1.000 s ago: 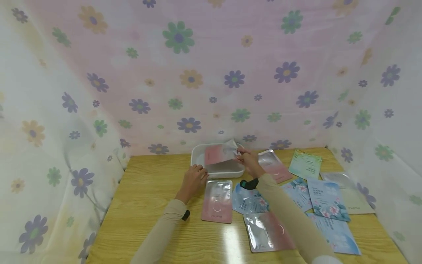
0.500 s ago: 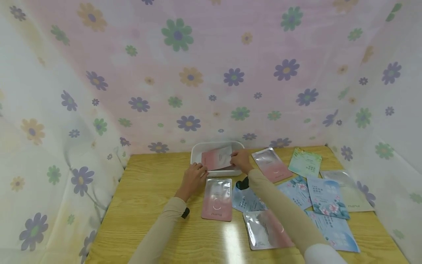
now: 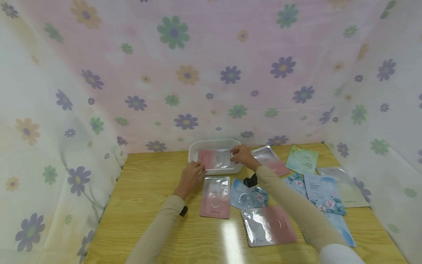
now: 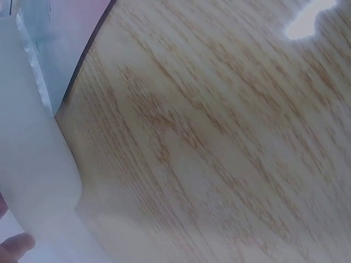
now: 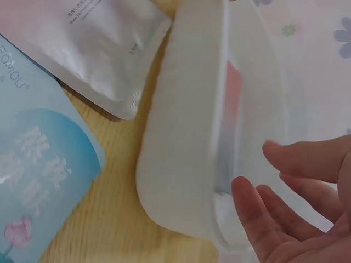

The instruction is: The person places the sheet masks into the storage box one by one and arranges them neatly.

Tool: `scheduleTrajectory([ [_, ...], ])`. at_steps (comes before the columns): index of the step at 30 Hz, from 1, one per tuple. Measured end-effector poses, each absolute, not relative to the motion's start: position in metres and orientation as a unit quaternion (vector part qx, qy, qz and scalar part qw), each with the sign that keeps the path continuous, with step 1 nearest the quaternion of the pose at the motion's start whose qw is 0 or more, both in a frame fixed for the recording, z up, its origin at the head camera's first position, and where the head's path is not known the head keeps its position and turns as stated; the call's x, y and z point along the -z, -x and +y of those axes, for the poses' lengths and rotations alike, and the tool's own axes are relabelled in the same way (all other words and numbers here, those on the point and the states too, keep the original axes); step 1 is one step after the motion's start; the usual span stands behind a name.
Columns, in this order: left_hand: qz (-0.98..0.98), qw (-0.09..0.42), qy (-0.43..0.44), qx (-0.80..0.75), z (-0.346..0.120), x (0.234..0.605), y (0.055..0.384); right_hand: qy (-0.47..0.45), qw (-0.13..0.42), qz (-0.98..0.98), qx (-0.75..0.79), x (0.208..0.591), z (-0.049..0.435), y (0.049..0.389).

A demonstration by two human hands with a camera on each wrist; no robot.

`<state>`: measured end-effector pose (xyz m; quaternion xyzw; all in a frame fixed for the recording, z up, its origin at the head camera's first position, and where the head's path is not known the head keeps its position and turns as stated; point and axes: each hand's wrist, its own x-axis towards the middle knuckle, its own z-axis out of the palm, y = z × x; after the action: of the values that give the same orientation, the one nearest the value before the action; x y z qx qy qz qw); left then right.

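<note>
Pink-and-silver sachet (image 3: 215, 159) lies inside the white bin (image 3: 225, 171) at centre frame, pink end left, silver end right. Right hand (image 3: 244, 155) over the bin's right end, fingertips just beside the silver edge; right wrist view shows thumb and fingers apart, nothing between them. Left hand (image 3: 191, 175) grips the bin's near-left corner, fingers bent over the rim. Just below the bin, an upright pink sachet (image 3: 215, 198); to its right a blue sachet (image 3: 244, 198), partly under the right wrist; lower centre, a sideways pink sachet (image 3: 268, 225). Right of the bin, a tilted pink sachet (image 3: 271, 161), then a green sachet (image 3: 302, 159). Mid-right, a flowered blue sachet (image 3: 324, 192) overlaps a pale sachet (image 3: 354, 190). Wood-grain table (image 3: 148, 183) beneath; floral cloth (image 3: 204, 73) fills the upper frame.
</note>
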<state>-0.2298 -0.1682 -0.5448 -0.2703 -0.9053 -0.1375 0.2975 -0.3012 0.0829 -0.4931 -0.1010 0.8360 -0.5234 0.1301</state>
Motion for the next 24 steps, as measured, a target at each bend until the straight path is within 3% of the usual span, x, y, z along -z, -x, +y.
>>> scheduleTrajectory([
  [7,-0.904,0.297,0.274,0.143,-0.168,0.543,0.231,0.118,0.169,0.823,0.53,0.47,0.111,0.298],
  [24,-0.9,0.3,0.28,0.145,-0.167,0.544,0.228,0.11,0.146,0.835,0.518,0.431,0.209,0.242],
])
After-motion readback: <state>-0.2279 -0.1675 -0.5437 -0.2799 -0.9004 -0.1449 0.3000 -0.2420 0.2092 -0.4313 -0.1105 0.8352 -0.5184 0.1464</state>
